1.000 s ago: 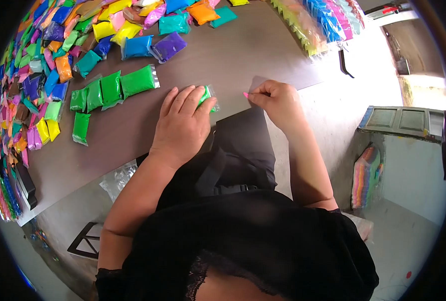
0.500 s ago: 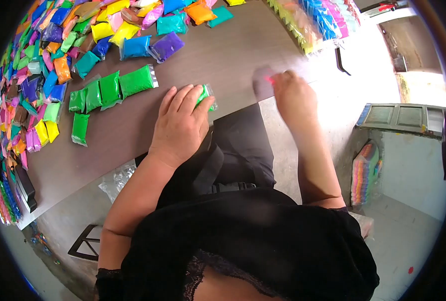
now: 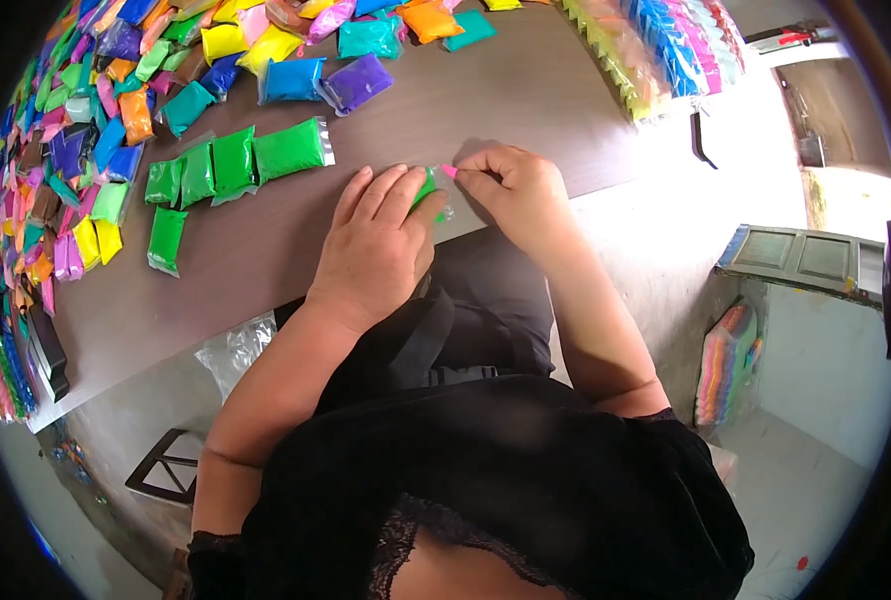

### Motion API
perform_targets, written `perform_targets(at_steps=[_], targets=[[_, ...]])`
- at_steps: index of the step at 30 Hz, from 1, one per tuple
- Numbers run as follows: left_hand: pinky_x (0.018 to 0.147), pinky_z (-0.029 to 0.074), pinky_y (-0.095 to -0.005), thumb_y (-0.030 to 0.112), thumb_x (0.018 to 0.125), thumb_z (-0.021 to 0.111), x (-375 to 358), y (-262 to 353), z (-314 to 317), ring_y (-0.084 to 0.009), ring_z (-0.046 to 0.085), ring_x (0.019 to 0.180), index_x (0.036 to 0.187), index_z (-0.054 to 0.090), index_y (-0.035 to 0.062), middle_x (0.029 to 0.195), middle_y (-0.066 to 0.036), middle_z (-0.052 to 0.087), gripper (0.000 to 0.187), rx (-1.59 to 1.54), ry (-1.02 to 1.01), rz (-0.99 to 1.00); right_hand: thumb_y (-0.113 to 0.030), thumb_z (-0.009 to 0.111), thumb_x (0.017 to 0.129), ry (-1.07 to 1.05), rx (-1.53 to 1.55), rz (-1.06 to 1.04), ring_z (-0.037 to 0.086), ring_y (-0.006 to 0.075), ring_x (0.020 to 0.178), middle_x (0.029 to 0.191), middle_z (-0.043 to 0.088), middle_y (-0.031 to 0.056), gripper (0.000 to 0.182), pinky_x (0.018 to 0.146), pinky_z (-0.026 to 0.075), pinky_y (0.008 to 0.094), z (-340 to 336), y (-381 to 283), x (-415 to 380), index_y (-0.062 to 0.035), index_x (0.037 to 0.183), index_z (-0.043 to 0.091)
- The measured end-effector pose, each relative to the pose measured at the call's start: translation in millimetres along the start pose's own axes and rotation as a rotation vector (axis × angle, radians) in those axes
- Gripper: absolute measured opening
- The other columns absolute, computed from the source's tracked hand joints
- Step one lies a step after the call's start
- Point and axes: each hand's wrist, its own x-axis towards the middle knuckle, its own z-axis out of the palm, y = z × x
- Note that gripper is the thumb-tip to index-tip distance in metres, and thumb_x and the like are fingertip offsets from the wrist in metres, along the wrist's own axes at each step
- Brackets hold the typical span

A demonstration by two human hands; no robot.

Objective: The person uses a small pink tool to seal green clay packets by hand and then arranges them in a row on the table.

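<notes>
My left hand (image 3: 377, 240) lies over a small green packet (image 3: 424, 187) near the table's front edge, its fingers pressing the packet down. Most of the packet is hidden under the hand; its clear plastic end (image 3: 443, 205) sticks out on the right. Between the thumb and forefinger of my right hand (image 3: 516, 193) is a small pink piece (image 3: 449, 171), pinched with its tip right at that clear end. Left of my hands, several green packets (image 3: 233, 160) stand in a row, with one more green packet (image 3: 168, 240) below them.
Loose packets of many colours (image 3: 95, 130) are heaped on the left and far side of the table (image 3: 525, 90). Bagged rows of yellow, blue and pink pieces (image 3: 655, 50) stand at the back right. A black object (image 3: 47, 350) sits at the left edge.
My right hand has come left, bringing the pink piece to the packet's clear end. My left hand stays on the green packet. The view has shifted slightly.
</notes>
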Motion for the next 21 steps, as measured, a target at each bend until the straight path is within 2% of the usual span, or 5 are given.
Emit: perform_targets(at_steps=[6,16,18,19,21], targets=[[0.114,0.034,-0.0458,0.014,0.086,0.064,0.6,-0.7,1.5,-0.0256,0.051,0.127,0.118,0.069,0.0077,0.130,-0.009,0.058,0.033,-0.006,0.005,-0.003,-0.016,0.070,0.085,-0.068,0.049,0.067,0.068,0.0306,0.078,0.086,0.070,0.0114,0.010,0.071,0.053,0.0383,-3.1,-3.6,0.9,-0.0071,0.088,0.073],[0.114,0.034,-0.0455,0.014,0.086,0.063,1.1,1.0,-0.2,-0.0252,0.051,0.127,0.118,0.068,0.0079,0.129,-0.009,0.058,0.033,-0.006,-0.007,-0.009,-0.017,0.070,0.086,-0.069,0.067,0.016,0.068,0.0309,0.079,0.086,0.070,0.0113,0.010,0.070,0.053,0.0385,-1.5,-2.0,3.0,-0.0077,0.089,0.073],[0.114,0.034,-0.0452,0.014,0.086,0.063,1.3,0.8,0.0,-0.0250,0.051,0.127,0.118,0.068,0.0079,0.129,-0.008,0.059,0.033,-0.003,-0.004,-0.007,-0.017,0.072,0.087,-0.091,-0.018,-0.041,0.065,0.0212,0.073,0.084,0.068,0.0104,0.014,0.069,0.051,0.0331,-0.8,-2.0,5.2,-0.0040,0.092,0.073],[0.114,0.034,-0.0449,0.014,0.086,0.063,1.2,0.8,0.0,-0.0248,0.051,0.127,0.118,0.068,0.0080,0.129,-0.008,0.059,0.033,0.000,-0.003,-0.006,-0.017,0.072,0.087,-0.093,-0.019,-0.042,0.065,0.0212,0.073,0.084,0.068,0.0104,0.014,0.069,0.051,0.0331,-0.2,-2.5,5.8,-0.0040,0.092,0.073],[0.114,0.034,-0.0447,0.014,0.086,0.063,2.0,1.9,-1.3,-0.0246,0.051,0.127,0.118,0.068,0.0081,0.128,-0.008,0.059,0.033,0.000,-0.006,-0.014,-0.020,0.072,0.086,-0.041,-0.144,-0.104,0.066,0.0267,0.075,0.084,0.068,0.0101,0.014,0.068,0.052,0.0363,1.1,-4.0,6.6,-0.0067,0.089,0.073]])
